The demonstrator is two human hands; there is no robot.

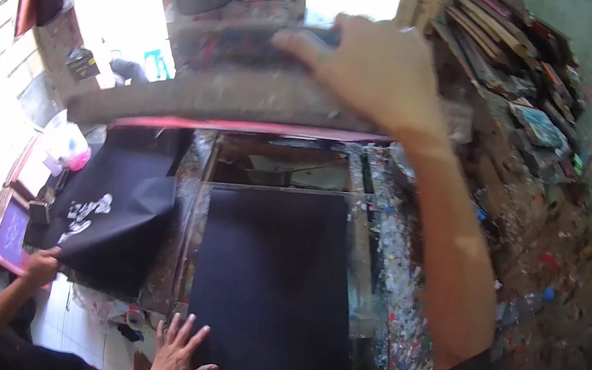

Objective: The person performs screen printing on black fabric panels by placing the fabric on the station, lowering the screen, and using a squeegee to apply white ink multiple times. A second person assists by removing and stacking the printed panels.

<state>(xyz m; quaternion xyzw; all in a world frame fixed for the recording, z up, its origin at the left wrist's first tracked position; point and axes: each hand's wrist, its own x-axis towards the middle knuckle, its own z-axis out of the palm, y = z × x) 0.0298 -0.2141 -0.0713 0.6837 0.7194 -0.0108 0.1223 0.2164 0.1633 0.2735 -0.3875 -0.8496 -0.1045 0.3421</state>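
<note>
My right hand (383, 70) is closed over the top of a raised wooden screen-printing frame (248, 97), slightly blurred, with a pink strip along its lower edge. Below the frame, a plain black sheet (274, 284) lies flat on the worktable, its material hard to tell. My left hand (174, 362), fingers spread, is at the sheet's near left corner and holds nothing; whether it touches the sheet I cannot tell. To the left, a co-worker's hand (42, 267) grips the edge of another black sheet (121, 210) that bears a white print.
Paint-crusted table edging (405, 307) runs along the right. A pile of wooden boards (497, 30) leans at the far right. Beyond the left sheet are a white plastic bag (65, 140) and a small purple screen frame (12, 230). A stained wall stands on the right.
</note>
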